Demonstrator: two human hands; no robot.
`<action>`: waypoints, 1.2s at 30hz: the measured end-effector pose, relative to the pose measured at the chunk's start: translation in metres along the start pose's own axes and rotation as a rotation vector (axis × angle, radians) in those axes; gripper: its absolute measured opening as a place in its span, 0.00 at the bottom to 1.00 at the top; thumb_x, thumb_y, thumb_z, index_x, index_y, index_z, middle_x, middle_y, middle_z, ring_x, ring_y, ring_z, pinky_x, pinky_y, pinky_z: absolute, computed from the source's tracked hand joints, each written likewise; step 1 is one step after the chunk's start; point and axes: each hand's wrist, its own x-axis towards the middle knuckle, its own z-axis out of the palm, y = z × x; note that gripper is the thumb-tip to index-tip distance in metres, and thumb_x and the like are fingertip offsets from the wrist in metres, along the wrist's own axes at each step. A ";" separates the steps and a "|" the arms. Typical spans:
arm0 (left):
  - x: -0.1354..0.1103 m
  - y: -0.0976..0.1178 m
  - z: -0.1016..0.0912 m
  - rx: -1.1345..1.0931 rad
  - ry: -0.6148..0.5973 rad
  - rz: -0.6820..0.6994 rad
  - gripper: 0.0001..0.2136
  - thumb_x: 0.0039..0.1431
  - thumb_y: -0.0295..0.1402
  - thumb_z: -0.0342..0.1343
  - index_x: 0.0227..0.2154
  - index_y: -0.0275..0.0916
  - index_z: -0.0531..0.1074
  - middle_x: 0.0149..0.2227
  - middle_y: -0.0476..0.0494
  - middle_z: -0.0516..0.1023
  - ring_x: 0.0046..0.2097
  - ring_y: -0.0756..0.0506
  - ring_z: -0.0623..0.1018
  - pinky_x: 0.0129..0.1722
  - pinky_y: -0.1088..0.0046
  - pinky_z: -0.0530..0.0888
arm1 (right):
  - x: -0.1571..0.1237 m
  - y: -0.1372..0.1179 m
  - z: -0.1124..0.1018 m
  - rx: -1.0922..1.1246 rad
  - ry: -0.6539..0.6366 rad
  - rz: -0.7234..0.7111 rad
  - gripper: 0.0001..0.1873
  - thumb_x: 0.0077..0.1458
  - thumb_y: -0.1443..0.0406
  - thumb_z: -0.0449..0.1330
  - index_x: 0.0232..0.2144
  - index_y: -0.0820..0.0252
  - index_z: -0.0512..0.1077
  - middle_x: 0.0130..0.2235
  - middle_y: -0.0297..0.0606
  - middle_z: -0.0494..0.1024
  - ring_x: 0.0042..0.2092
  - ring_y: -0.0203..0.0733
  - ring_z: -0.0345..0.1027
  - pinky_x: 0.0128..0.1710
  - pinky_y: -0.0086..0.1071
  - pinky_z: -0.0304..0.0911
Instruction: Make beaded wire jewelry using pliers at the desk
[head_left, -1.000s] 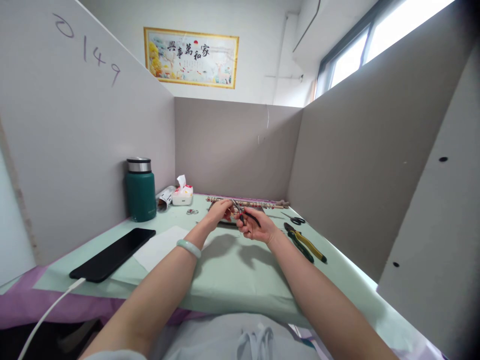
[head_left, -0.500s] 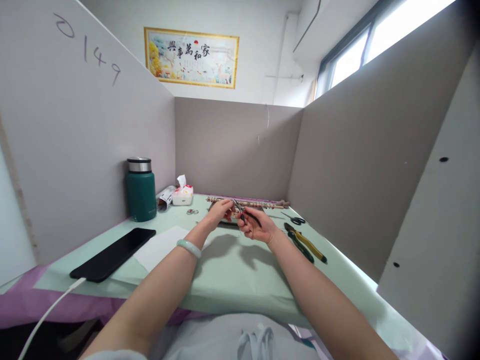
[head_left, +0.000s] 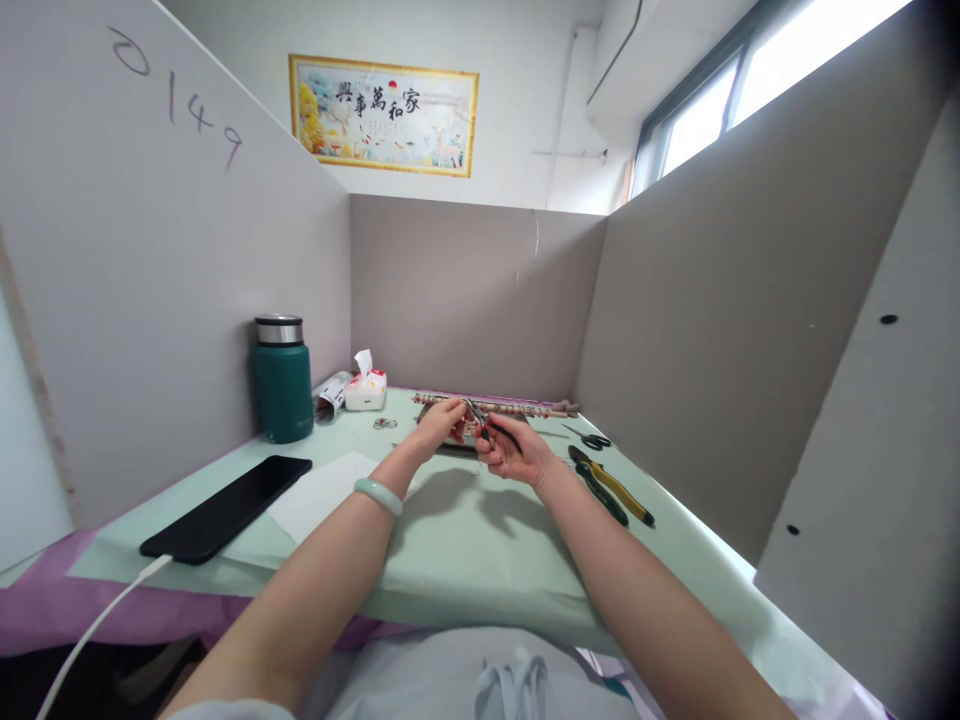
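Observation:
My right hand (head_left: 517,452) is closed around a small pair of pliers (head_left: 505,434) with dark handles. Their jaws point up and left, close to the fingertips of my left hand (head_left: 442,424). The left fingers are pinched together; what sits between them is too small to make out. Behind both hands lies a dark tray (head_left: 450,448), partly covered by them. A rod strung with reddish and pale beads (head_left: 536,409) stretches along the back of the table.
Yellow-green pliers (head_left: 611,485) and black scissors (head_left: 594,440) lie at right. To the left are a phone (head_left: 225,508) with a white cable, white paper (head_left: 322,490), a green bottle (head_left: 282,385), a tissue pack (head_left: 366,390) and small rings (head_left: 385,424). Grey partitions (head_left: 472,290) enclose three sides.

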 end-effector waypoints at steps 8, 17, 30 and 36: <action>0.001 -0.001 0.000 0.021 0.016 -0.002 0.12 0.54 0.42 0.52 0.29 0.37 0.67 0.25 0.49 0.70 0.26 0.52 0.70 0.24 0.77 0.67 | -0.001 0.000 0.003 -0.006 0.039 0.009 0.20 0.62 0.55 0.43 0.36 0.64 0.67 0.26 0.38 0.72 0.23 0.32 0.61 0.18 0.22 0.53; 0.001 -0.001 0.000 0.042 0.038 0.013 0.12 0.55 0.41 0.51 0.28 0.37 0.67 0.25 0.49 0.70 0.26 0.52 0.69 0.23 0.78 0.67 | 0.000 0.000 0.000 -0.011 0.022 0.006 0.20 0.62 0.55 0.42 0.36 0.64 0.67 0.26 0.38 0.71 0.23 0.32 0.61 0.18 0.23 0.52; 0.004 -0.002 -0.001 0.093 0.094 0.041 0.10 0.54 0.39 0.50 0.24 0.37 0.67 0.19 0.52 0.65 0.22 0.52 0.65 0.22 0.77 0.66 | 0.003 0.000 -0.002 -0.190 0.101 -0.043 0.20 0.61 0.55 0.45 0.33 0.64 0.68 0.24 0.37 0.71 0.21 0.32 0.61 0.15 0.24 0.48; 0.005 -0.003 -0.003 0.148 0.133 0.027 0.10 0.54 0.37 0.49 0.22 0.37 0.66 0.18 0.52 0.64 0.21 0.52 0.65 0.23 0.77 0.65 | 0.008 0.004 0.001 -0.450 0.234 -0.134 0.18 0.57 0.54 0.49 0.30 0.63 0.68 0.22 0.35 0.70 0.19 0.33 0.61 0.13 0.25 0.51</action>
